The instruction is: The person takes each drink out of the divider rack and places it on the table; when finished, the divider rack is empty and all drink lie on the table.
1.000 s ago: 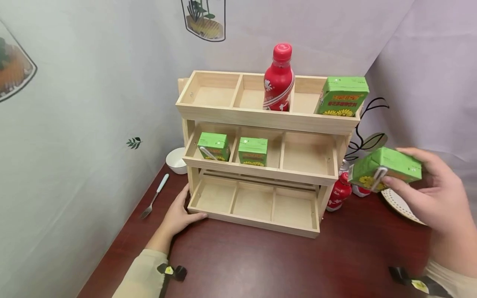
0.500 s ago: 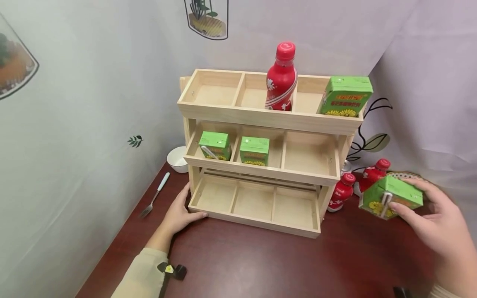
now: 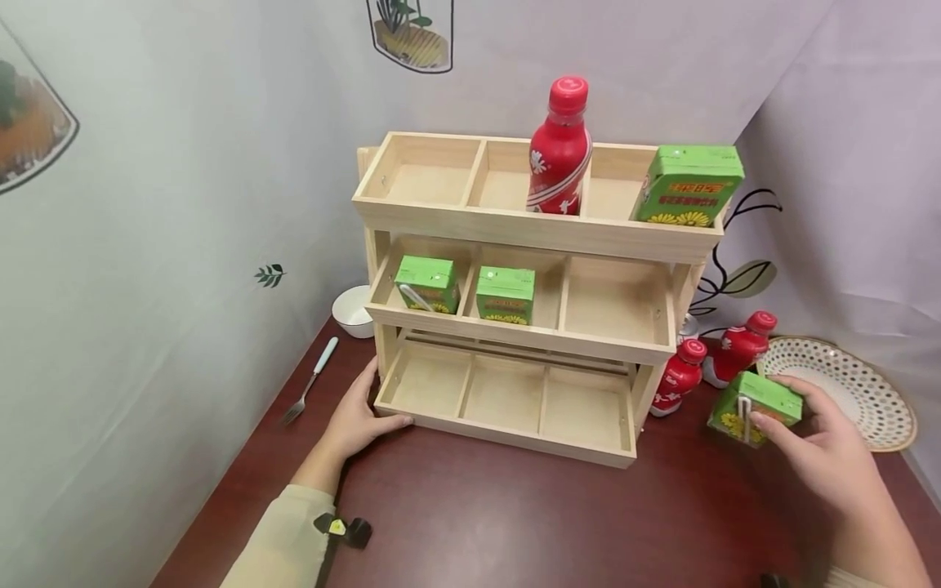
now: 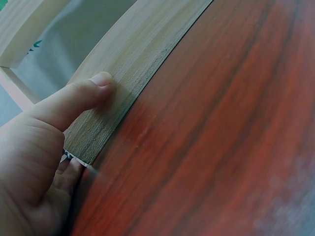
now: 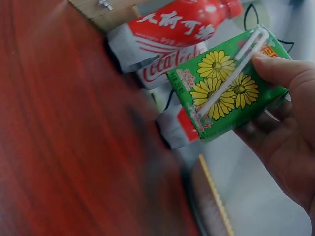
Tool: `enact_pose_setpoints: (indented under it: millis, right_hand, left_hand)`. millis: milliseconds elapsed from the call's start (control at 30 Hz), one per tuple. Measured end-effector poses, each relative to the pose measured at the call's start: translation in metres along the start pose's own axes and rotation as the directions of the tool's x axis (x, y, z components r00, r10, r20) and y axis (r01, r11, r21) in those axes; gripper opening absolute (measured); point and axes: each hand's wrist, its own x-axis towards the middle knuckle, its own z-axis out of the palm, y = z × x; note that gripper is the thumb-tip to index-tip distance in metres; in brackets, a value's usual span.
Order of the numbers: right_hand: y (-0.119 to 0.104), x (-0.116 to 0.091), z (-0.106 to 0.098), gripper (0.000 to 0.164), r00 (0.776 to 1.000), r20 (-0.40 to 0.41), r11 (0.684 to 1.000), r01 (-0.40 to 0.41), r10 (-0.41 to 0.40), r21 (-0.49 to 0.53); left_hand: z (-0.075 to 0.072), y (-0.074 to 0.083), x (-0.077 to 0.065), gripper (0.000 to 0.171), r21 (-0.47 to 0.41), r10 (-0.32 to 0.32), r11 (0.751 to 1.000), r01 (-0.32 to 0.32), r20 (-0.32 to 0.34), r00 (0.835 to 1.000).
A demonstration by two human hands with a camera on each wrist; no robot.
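Right hand (image 3: 827,457) came down right of rack (image 3: 470,224), fingers gripping green carton (image 3: 753,402), so carton was off-rack, nearer worktop (image 3: 515,523); left hand (image 3: 360,425) gripped rack's lower left corner.

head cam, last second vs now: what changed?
The right grip lowered the held green carton toward the table, exposing more of the plate and rear red bottle. Nothing was let go. Unchanged: left grip holding the wooden rack, plus the upright bottle and three cartons in it.
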Motion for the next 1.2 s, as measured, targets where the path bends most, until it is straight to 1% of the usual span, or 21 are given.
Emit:
enact_pose_setpoints:
  millis: [133,233,367,433,600,733,800,900,967,1133,1167,1200]
  right_hand:
    - [0.009,-0.001,0.003,0.067,1.000,0.024,1.000,-0.004,0.004,0.011]
    - [0.014,-0.002,0.006,0.064,0.999,0.039,0.999,-0.014,0.013,0.032]
    - [0.021,-0.003,0.011,0.060,0.997,0.062,0.999,-0.043,0.041,0.024]
    - [0.023,-0.005,0.012,0.060,0.996,0.070,0.999,-0.051,0.051,0.000]
    - [0.026,-0.007,0.015,0.058,0.996,0.073,0.997,-0.049,0.044,0.060]
    - [0.028,-0.008,0.016,0.059,0.997,0.072,0.990,-0.049,0.040,0.134]
    - [0.030,-0.008,0.016,0.062,0.996,0.079,0.976,-0.061,0.046,0.207]
    - [0.035,-0.009,0.014,0.068,0.994,0.090,0.940,-0.086,0.059,0.329]
    - [0.038,-0.011,0.014,0.069,0.993,0.085,0.918,-0.108,0.081,0.383]
    - [0.047,-0.020,0.014,0.059,0.981,0.037,0.872,-0.184,0.188,0.453]
    - [0.048,-0.021,0.014,0.058,0.979,0.030,0.862,-0.193,0.203,0.469]
    - [0.050,-0.023,0.015,0.057,0.977,0.019,0.858,-0.195,0.212,0.475]
  left_hand:
    - [0.001,0.000,-0.001,0.114,0.005,-0.006,1.000,0.006,-0.010,1.000]
    - [0.002,-0.001,-0.001,0.114,0.007,-0.009,1.000,0.009,-0.010,1.000]
    - [0.002,-0.002,-0.003,0.114,0.010,-0.019,1.000,0.019,-0.015,1.000]
    - [0.002,-0.001,-0.003,0.114,0.011,-0.016,1.000,0.016,-0.012,1.000]
    - [0.003,-0.001,-0.001,0.114,0.014,-0.006,1.000,0.007,-0.010,1.000]
    - [0.002,-0.001,0.000,0.114,0.019,-0.007,1.000,0.007,-0.019,1.000]
    - [0.001,0.000,0.000,0.114,0.017,-0.006,1.000,0.007,-0.016,1.000]
    - [0.001,0.000,-0.001,0.114,0.012,-0.011,1.000,0.011,-0.013,1.000]
    - [0.001,0.000,-0.002,0.114,0.009,-0.013,1.000,0.013,-0.010,1.000]
    - [0.002,-0.001,-0.002,0.114,0.017,-0.013,1.000,0.013,-0.012,1.000]
    - [0.002,-0.001,-0.001,0.114,0.020,-0.012,1.000,0.013,-0.014,1.000]
    - [0.003,0.000,-0.001,0.114,0.021,-0.011,1.000,0.012,-0.014,1.000]
